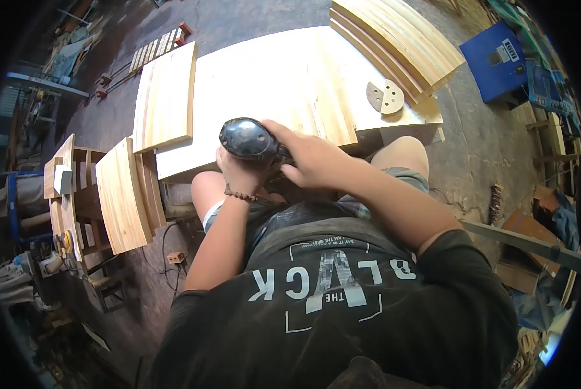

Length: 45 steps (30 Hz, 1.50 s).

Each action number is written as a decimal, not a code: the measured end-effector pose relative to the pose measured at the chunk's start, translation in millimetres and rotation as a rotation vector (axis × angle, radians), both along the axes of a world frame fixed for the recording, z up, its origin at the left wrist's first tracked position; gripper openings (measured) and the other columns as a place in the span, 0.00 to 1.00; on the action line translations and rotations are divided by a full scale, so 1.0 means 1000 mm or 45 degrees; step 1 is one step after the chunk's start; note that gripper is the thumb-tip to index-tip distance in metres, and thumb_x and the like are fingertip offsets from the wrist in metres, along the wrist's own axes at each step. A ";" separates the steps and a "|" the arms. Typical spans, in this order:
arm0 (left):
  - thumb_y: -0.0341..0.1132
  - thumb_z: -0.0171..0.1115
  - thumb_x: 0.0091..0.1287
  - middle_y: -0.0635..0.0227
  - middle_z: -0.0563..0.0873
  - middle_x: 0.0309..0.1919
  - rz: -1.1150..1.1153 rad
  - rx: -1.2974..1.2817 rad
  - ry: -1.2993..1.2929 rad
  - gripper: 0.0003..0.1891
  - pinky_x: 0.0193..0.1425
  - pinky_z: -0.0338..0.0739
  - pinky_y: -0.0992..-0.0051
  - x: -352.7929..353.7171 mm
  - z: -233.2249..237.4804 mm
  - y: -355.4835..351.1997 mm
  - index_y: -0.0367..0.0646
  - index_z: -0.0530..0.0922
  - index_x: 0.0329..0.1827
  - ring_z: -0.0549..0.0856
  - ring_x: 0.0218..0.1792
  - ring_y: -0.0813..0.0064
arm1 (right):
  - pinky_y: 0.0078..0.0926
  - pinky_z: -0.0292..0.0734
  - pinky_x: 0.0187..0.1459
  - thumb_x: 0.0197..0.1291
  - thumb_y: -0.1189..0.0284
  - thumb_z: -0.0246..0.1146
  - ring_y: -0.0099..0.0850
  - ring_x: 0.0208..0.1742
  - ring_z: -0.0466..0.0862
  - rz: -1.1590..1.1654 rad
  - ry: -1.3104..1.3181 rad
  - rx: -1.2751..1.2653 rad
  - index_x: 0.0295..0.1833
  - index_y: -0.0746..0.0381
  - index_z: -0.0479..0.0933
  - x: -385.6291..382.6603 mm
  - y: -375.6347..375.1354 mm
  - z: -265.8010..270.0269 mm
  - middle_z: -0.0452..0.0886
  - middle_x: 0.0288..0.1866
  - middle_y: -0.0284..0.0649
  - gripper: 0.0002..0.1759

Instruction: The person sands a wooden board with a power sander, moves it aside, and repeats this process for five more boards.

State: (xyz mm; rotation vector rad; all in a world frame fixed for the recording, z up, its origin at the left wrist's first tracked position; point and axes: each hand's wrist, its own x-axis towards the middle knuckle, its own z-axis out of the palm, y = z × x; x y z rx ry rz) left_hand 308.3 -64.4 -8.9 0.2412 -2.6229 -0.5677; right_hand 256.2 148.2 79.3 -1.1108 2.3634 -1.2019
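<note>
A black power sander (246, 137) with a rounded, glossy top is held over my lap, near the front edge of the work table. From below and on its near side, my left hand (240, 170) supports it, a beaded bracelet on the wrist. My right hand (313, 157) grips its right side, fingers wrapped over the rear part. The sander's underside is hidden from me. Beyond it a pale wooden panel (329, 104) lies on the white table top (251, 71). A tan sanding disc (391, 98) with holes rests to the right.
Stacked wooden panels (401, 39) stand at the back right, beside a blue box (495, 61). Another panel (167, 97) overhangs the table's left end. More boards (123, 194) lean at the left. A cable and an outlet box (176, 258) lie on the floor.
</note>
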 end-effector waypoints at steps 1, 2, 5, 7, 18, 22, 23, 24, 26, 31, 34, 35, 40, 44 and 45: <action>0.44 0.85 0.59 0.61 0.96 0.49 -0.022 -0.031 0.031 0.22 0.63 0.84 0.52 0.002 -0.001 -0.002 0.48 0.91 0.54 0.92 0.54 0.51 | 0.50 0.86 0.57 0.72 0.72 0.69 0.54 0.53 0.92 -0.026 -0.182 0.159 0.91 0.53 0.61 0.007 0.016 0.002 0.89 0.52 0.59 0.45; 0.44 0.85 0.59 0.62 0.96 0.48 -0.044 -0.063 0.065 0.21 0.61 0.85 0.53 0.002 -0.001 -0.007 0.48 0.91 0.53 0.93 0.52 0.51 | 0.49 0.86 0.52 0.73 0.73 0.68 0.52 0.48 0.93 -0.052 -0.361 0.317 0.90 0.54 0.63 0.014 0.032 0.005 0.91 0.46 0.57 0.42; 0.43 0.85 0.61 0.60 0.97 0.46 -0.080 0.054 0.076 0.19 0.58 0.87 0.56 -0.006 -0.012 -0.024 0.47 0.91 0.51 0.95 0.50 0.53 | 0.44 0.84 0.46 0.74 0.70 0.70 0.45 0.40 0.91 -0.088 -0.497 0.151 0.75 0.59 0.79 0.032 0.085 -0.026 0.90 0.37 0.48 0.25; 0.44 0.85 0.62 0.59 0.97 0.47 -0.069 0.164 0.036 0.19 0.59 0.88 0.58 -0.011 -0.011 -0.029 0.46 0.92 0.52 0.95 0.51 0.54 | 0.42 0.83 0.44 0.73 0.67 0.72 0.41 0.37 0.89 -0.160 -0.540 0.199 0.63 0.60 0.86 0.038 0.111 -0.053 0.88 0.34 0.47 0.17; 0.43 0.87 0.61 0.58 0.98 0.48 -0.074 0.155 -0.111 0.22 0.58 0.90 0.60 -0.026 0.002 -0.029 0.43 0.92 0.55 0.97 0.51 0.59 | 0.31 0.77 0.39 0.71 0.70 0.73 0.26 0.32 0.81 -0.691 -0.463 0.155 0.50 0.62 0.87 0.038 0.178 -0.043 0.85 0.30 0.35 0.08; 0.40 0.88 0.59 0.61 0.97 0.49 -0.066 0.206 -0.114 0.23 0.60 0.89 0.63 -0.012 0.008 -0.020 0.44 0.91 0.55 0.96 0.52 0.63 | 0.29 0.80 0.44 0.71 0.73 0.74 0.27 0.36 0.84 -0.668 -0.418 0.291 0.52 0.61 0.88 0.039 0.206 -0.022 0.87 0.33 0.37 0.08; 0.39 0.88 0.60 0.62 0.96 0.52 -0.072 0.213 -0.174 0.24 0.63 0.88 0.63 -0.009 0.013 -0.017 0.44 0.90 0.58 0.95 0.55 0.64 | 0.30 0.80 0.44 0.71 0.73 0.74 0.28 0.36 0.84 -0.667 -0.458 0.309 0.52 0.61 0.88 0.042 0.211 -0.022 0.87 0.34 0.38 0.08; 0.39 0.88 0.60 0.62 0.96 0.53 -0.068 0.195 -0.151 0.24 0.63 0.88 0.63 -0.008 0.013 -0.016 0.44 0.90 0.58 0.95 0.55 0.64 | 0.30 0.80 0.44 0.71 0.73 0.74 0.28 0.37 0.85 -0.665 -0.500 0.330 0.53 0.61 0.88 0.045 0.216 -0.023 0.87 0.35 0.38 0.08; 0.39 0.87 0.60 0.62 0.96 0.54 -0.059 0.160 -0.120 0.25 0.64 0.87 0.63 -0.003 0.010 -0.013 0.44 0.89 0.59 0.94 0.56 0.64 | 0.36 0.81 0.47 0.67 0.73 0.74 0.36 0.40 0.87 -0.663 -0.410 0.243 0.48 0.63 0.85 0.051 0.223 -0.041 0.88 0.38 0.43 0.08; 0.46 0.84 0.60 0.61 0.97 0.47 0.050 0.412 -0.061 0.20 0.60 0.88 0.59 -0.015 0.002 -0.016 0.46 0.92 0.51 0.95 0.50 0.57 | 0.44 0.80 0.50 0.60 0.74 0.73 0.49 0.45 0.85 -0.556 0.002 0.168 0.39 0.64 0.79 0.054 0.226 -0.071 0.85 0.39 0.48 0.08; 0.47 0.83 0.62 0.60 0.97 0.48 0.057 0.293 -0.107 0.21 0.61 0.88 0.59 -0.029 0.005 -0.019 0.45 0.92 0.52 0.96 0.51 0.57 | 0.43 0.80 0.47 0.58 0.75 0.73 0.47 0.43 0.85 -0.608 0.075 0.159 0.39 0.63 0.79 0.051 0.223 -0.079 0.84 0.38 0.47 0.09; 0.42 0.82 0.66 0.58 0.96 0.53 0.081 0.318 -0.224 0.22 0.64 0.86 0.61 -0.031 0.017 -0.014 0.41 0.89 0.59 0.94 0.55 0.59 | 0.43 0.80 0.47 0.58 0.75 0.73 0.47 0.43 0.85 -0.620 0.077 0.169 0.39 0.63 0.79 0.050 0.222 -0.081 0.84 0.38 0.47 0.09; 0.43 0.84 0.64 0.58 0.96 0.53 0.104 0.279 -0.275 0.24 0.64 0.88 0.62 -0.036 0.021 -0.010 0.42 0.90 0.59 0.95 0.56 0.60 | 0.45 0.80 0.48 0.60 0.74 0.72 0.50 0.44 0.85 -0.682 -0.011 0.169 0.38 0.63 0.80 0.053 0.223 -0.078 0.84 0.39 0.48 0.08; 0.42 0.87 0.64 0.61 0.96 0.51 -0.044 0.257 -0.210 0.23 0.63 0.87 0.63 -0.020 0.004 -0.020 0.42 0.89 0.58 0.94 0.54 0.62 | 0.45 0.80 0.47 0.61 0.74 0.73 0.49 0.42 0.86 -0.714 -0.031 0.189 0.39 0.63 0.80 0.056 0.227 -0.083 0.85 0.37 0.47 0.07; 0.42 0.87 0.64 0.62 0.95 0.51 -0.070 0.274 -0.234 0.24 0.63 0.87 0.63 -0.013 0.010 -0.019 0.42 0.88 0.58 0.94 0.54 0.62 | 0.45 0.81 0.46 0.61 0.74 0.73 0.49 0.41 0.86 -0.722 -0.030 0.189 0.39 0.63 0.81 0.056 0.227 -0.086 0.85 0.37 0.47 0.08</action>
